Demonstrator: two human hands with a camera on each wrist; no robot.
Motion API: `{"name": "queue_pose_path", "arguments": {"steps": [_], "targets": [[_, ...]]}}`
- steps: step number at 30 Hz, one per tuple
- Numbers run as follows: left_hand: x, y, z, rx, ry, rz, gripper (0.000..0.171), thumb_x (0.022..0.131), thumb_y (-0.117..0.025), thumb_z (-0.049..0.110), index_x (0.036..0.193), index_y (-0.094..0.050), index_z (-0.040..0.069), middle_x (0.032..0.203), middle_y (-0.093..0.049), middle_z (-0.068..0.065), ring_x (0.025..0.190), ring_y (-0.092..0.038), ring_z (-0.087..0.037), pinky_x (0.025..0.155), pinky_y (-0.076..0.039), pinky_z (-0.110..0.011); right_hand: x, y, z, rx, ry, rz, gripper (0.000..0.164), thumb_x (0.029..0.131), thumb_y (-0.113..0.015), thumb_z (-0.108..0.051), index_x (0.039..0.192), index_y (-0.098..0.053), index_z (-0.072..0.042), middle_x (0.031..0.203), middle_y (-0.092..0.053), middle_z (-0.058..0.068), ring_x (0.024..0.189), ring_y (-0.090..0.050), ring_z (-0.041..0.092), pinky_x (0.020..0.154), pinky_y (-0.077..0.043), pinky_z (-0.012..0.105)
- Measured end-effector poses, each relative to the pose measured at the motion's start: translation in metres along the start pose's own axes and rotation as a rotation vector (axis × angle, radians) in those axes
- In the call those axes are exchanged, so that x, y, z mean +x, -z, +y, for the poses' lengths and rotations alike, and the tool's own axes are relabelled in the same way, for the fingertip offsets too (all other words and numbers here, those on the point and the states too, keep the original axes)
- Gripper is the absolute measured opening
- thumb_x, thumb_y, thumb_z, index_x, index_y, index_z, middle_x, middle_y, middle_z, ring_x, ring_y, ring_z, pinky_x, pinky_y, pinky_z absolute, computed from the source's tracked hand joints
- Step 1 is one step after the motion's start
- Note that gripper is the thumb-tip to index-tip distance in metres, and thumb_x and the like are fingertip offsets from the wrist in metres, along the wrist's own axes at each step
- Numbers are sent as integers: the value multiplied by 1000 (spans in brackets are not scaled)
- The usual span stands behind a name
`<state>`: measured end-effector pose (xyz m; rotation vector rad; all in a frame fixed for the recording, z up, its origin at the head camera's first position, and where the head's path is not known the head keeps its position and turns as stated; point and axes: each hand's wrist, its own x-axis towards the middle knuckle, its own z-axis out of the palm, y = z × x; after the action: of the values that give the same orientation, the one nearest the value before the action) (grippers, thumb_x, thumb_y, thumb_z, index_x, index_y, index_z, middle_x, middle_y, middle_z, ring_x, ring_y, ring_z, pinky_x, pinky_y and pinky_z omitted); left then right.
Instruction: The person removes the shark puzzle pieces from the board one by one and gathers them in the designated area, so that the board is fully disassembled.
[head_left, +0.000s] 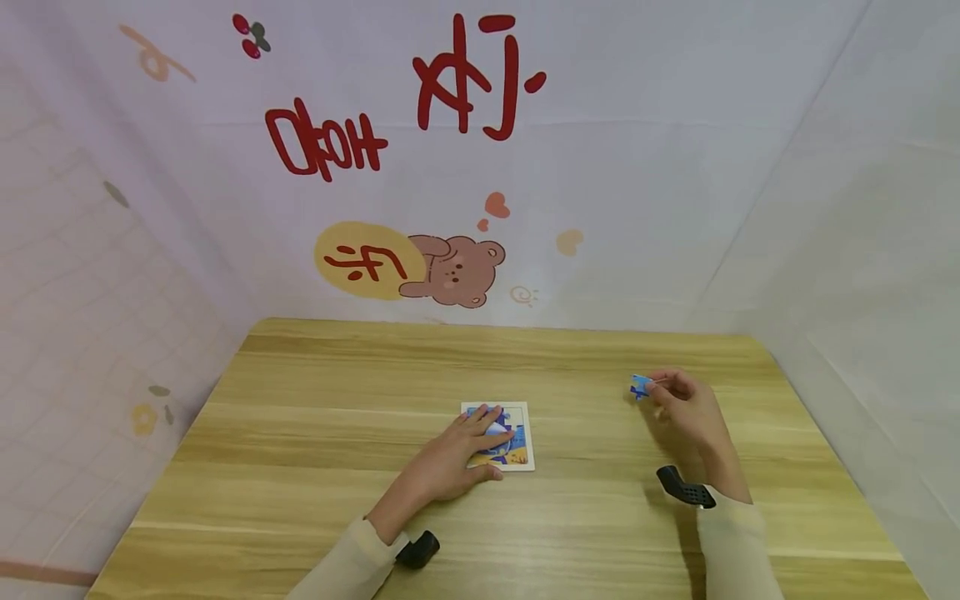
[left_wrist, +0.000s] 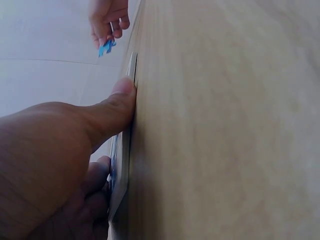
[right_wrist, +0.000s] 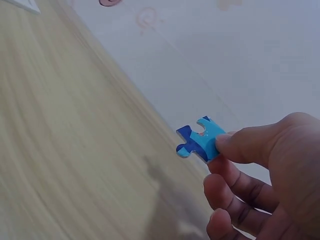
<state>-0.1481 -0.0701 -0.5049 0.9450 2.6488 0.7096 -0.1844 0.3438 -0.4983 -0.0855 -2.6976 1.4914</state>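
Observation:
A small jigsaw puzzle in a white square frame lies flat on the table, showing blue and orange picture parts. My left hand rests on it with spread, fairly straight fingers, covering its left and middle areas. In the left wrist view the thumb lies along the frame's near edge. Off to the right and raised above the table, my right hand pinches a blue puzzle piece between thumb and fingers. Light and dark blue show on that piece, along with a rounded knob and a notch.
The wooden table meets a white cloth backdrop with red characters and a printed bear. Cloth also hangs at the left and right sides. Black wrist cameras sit at both sleeves.

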Motion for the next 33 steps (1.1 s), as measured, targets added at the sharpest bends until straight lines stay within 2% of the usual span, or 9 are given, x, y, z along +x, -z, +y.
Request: {"name": "queue_pose_path", "arguments": {"steps": [3,8,14,18,21,23,28,33], "targets": [[0,-1,0,-2,2,-2,63,97,-66,44,155,-47,28,171,-23,-3,161,-16,-27,129,-20,-52,-2,10,9,-52,-26,5,39,104,-61,-36,130,-64,-8,103,-73,0,81,-68,15,64,-58,29],[1,-2,-1,-5,-3,12,63,97,-67,43,155,-47,27,171,-23,-4,161,-16,-28,129,-20,-53,-5,25,17,-89,-73,-21,44,104,-59,-42,131,-64,-8,102,-74,1,80,-68,14,63,-57,29],[0,-1,0,-17,0,11,63,97,-67,43,155,-47,26,171,-23,-4,161,-16,-28,129,-19,-53,-8,36,25,-123,-97,-31,43,104,-59,-40,130,-64,-6,97,-74,-3,78,-65,11,61,-54,28],[0,0,0,-17,-1,10,63,97,-66,43,155,-47,26,172,-23,-3,161,-16,-27,129,-19,-52,-7,37,28,-175,-91,-12,40,104,-59,-37,127,-67,-5,102,-75,6,76,-63,7,60,-53,27],[1,-1,-1,-9,-2,9,64,97,-66,43,155,-46,27,172,-22,-3,161,-16,-27,129,-19,-52,-5,35,31,-261,-81,21,37,104,-59,-36,124,-69,-7,107,-74,13,76,-61,3,60,-51,25],[1,-1,-1,-4,-1,8,64,97,-66,44,155,-46,28,172,-22,-3,161,-16,-26,129,-19,-51,-4,33,33,-324,-70,49,34,104,-60,-34,121,-72,-7,107,-75,15,79,-61,6,61,-49,24],[2,-2,0,-4,8,2,64,97,-66,44,156,-46,28,172,-22,-1,161,-15,-25,130,-18,-51,-4,30,34,-414,-47,85,29,103,-61,-30,116,-74,-7,99,-74,13,83,-58,17,63,-43,23],[2,-2,0,-6,10,1,64,97,-66,44,156,-46,28,172,-22,-1,161,-15,-25,130,-18,-51,-3,28,35,-432,-40,86,26,104,-61,-27,115,-74,-7,96,-73,11,80,-56,18,61,-42,24]]}}
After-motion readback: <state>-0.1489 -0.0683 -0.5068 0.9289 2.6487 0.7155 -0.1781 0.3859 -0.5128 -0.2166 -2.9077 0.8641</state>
